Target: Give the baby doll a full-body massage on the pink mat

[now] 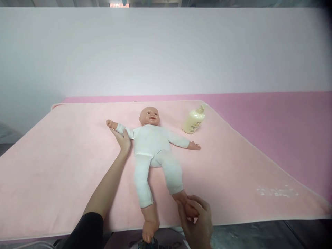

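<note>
A baby doll [151,141] with a white cloth body lies face up, its head toward the far edge. My left hand [123,139] is at the doll's forearm on the left, its fingers under the white sleeve near the wrist and partly hidden there. That small arm is stretched outward. My right hand [198,218] is closed around the doll's foot [190,210] on the right, thumb and fingers on either side. The doll's other foot [150,230] hangs past the near edge of the pink towel [77,173].
A pale yellow pump bottle [193,120] stands to the right of the doll's head. Under the towel is a pink tabletop [285,131], showing at the back and right. A white wall panel [166,52] rises behind it.
</note>
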A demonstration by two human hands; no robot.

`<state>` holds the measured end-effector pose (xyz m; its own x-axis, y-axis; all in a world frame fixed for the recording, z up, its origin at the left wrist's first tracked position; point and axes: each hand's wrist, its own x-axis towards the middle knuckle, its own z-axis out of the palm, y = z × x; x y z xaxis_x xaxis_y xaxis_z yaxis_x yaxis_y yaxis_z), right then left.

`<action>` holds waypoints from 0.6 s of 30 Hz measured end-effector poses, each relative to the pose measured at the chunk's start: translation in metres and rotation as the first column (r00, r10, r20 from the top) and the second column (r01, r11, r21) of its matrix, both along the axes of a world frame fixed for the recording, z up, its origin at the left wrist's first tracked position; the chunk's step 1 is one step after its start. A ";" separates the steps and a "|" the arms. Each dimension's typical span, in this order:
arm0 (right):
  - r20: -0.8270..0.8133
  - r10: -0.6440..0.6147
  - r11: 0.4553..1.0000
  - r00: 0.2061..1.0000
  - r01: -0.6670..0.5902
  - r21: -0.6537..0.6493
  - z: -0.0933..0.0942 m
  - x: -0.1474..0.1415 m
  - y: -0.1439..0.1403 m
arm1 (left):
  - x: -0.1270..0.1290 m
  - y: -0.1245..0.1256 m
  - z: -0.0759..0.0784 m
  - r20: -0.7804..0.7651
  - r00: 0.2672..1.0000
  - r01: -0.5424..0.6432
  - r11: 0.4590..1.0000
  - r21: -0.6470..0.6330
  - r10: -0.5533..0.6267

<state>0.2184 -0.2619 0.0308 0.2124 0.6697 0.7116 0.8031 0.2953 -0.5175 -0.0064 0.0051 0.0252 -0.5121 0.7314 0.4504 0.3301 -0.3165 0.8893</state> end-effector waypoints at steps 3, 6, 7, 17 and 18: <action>-0.022 -0.057 0.997 0.998 0.058 0.046 0.012 0.003 0.013 | 0.002 -0.002 -0.002 -0.160 0.984 0.084 0.996 0.040 -0.076; 0.004 -0.040 0.998 0.999 0.040 0.039 0.037 -0.001 0.060 | 0.004 -0.003 -0.005 -0.388 0.879 0.290 0.957 -0.027 -0.277; 0.011 -0.023 1.000 1.000 0.023 0.002 0.045 -0.004 0.080 | 0.004 -0.003 -0.005 -0.441 0.838 0.334 0.941 -0.051 -0.321; 0.051 0.052 0.998 0.997 -0.054 0.027 0.042 -0.025 0.085 | 0.003 -0.002 -0.003 -0.172 0.961 0.226 0.973 0.042 -0.216; 0.034 0.049 0.997 0.998 -0.051 0.065 0.035 -0.024 0.069 | 0.002 -0.001 -0.004 -0.078 0.981 0.183 0.982 0.037 -0.180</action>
<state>0.1945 -0.1929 0.0653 0.1554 0.6305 0.7605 0.8026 0.3682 -0.4693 -0.0048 0.0040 0.0209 -0.3366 0.7879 0.5156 0.3278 -0.4153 0.8486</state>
